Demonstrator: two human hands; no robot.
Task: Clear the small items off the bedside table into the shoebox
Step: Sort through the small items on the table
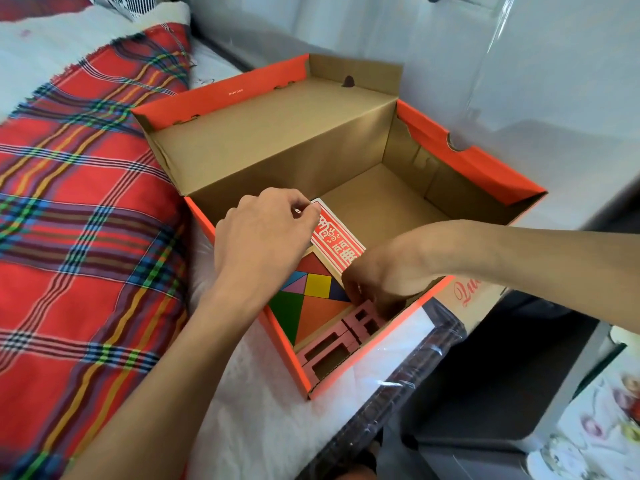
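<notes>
Looking down into the shoebox [467,161], I see it sitting open on a white fleecy cover [249,393], its lid tipped back to the far left. My left hand [263,233] is over the near left of the box, with thumb and forefinger pinching the far corner of a red packet [337,239] that leans across a coloured tangram tray [311,299]. My right hand [381,271] reaches in from the right with its fingers curled down onto the far end of the pink blocks [332,348], which lie along the near wall. I cannot tell whether it grips them or only touches them. A red plaid blanket [86,202] fills the left, and a floral cloth [595,410] lies near right.
</notes>
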